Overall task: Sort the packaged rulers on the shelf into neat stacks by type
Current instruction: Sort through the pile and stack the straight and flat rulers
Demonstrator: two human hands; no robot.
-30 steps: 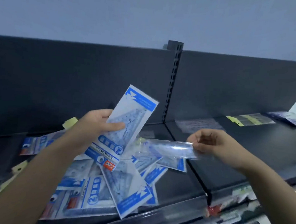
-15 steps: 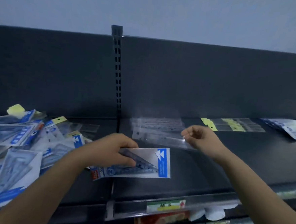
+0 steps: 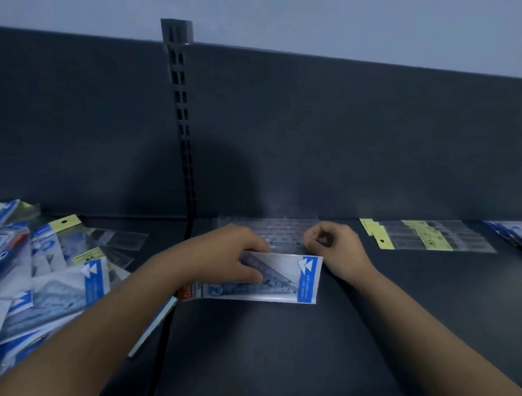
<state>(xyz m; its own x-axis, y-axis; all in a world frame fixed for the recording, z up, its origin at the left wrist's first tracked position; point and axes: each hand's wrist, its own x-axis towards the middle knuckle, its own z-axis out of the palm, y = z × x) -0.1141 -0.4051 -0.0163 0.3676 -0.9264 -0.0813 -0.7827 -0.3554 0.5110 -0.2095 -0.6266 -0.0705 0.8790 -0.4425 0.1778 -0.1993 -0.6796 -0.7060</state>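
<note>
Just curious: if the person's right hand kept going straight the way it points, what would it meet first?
The right hand, pinching a clear packaged ruler, points back and left. It would first slide over the clear ruler stack there, then probably reach the shelf's dark back panel; depth is unclear.

A blue-and-white triangle ruler pack [image 3: 281, 281] is held flat, lengthwise, on the shelf [image 3: 273, 353] by the left hand [image 3: 227, 257]. Just behind it, a clear ruler pack [image 3: 279, 231] is pinched by the right hand [image 3: 333, 249]. Yellow-tagged clear packs [image 3: 436, 239] are laid rightward; a jumbled blue-and-white pile [image 3: 47, 281] is seen far left.
</note>
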